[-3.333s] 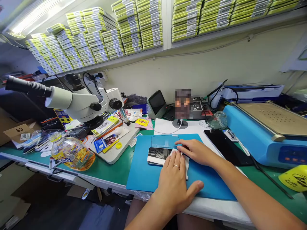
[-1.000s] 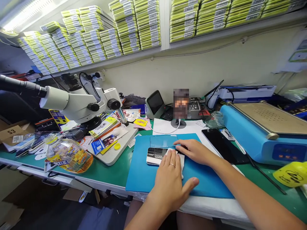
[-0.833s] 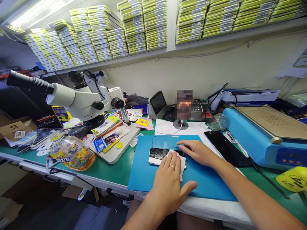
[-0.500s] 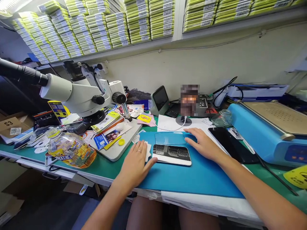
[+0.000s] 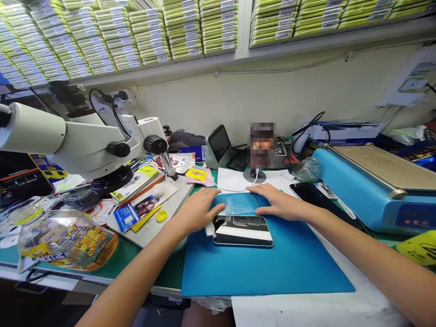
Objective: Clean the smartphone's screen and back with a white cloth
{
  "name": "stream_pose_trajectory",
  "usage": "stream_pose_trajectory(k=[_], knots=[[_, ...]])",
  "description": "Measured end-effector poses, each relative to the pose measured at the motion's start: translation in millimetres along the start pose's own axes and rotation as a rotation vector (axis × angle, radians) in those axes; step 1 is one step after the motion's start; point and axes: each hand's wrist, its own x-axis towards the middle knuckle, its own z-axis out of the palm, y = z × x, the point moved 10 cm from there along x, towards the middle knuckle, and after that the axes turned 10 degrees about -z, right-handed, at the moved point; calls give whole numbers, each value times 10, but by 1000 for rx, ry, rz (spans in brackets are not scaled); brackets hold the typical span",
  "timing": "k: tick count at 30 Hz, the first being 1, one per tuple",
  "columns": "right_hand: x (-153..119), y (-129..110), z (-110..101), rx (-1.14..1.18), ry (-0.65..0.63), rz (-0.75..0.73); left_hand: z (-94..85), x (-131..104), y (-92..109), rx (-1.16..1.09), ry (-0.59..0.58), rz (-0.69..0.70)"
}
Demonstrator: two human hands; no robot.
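A phone (image 5: 242, 230) with a dark, glossy, reflecting face lies on the blue mat (image 5: 265, 272). Just behind it is a thin clear glass panel (image 5: 238, 204). My left hand (image 5: 197, 209) is at the panel's left end, thumb and fingers apart around that edge. At the right end, my right hand (image 5: 275, 203) has its thumb and fingers spread at the panel's edge. Whether either hand bears any of the panel's weight is unclear. A crumpled white tissue (image 5: 210, 228) shows under my left hand, beside the phone's left end.
On the left stand a microscope (image 5: 88, 141) and a clear plastic jar (image 5: 71, 240). A blue machine (image 5: 357, 190) and a black phone (image 5: 316, 200) are at the right. Behind the mat sits a small display (image 5: 220, 145).
The view has shifted. My left hand has moved from beside the phone up to the glass panel's left end. My right hand has come closer to the panel's right edge.
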Motion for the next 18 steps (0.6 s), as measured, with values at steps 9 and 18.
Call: stream_pose_trajectory(k=[9,18], knots=[[-113,-72,-51,-11,173,-65,108,50,39,-70,1,76],[-240,-116,-144,304,462,12,136,3,-272,-197,-145,-116]])
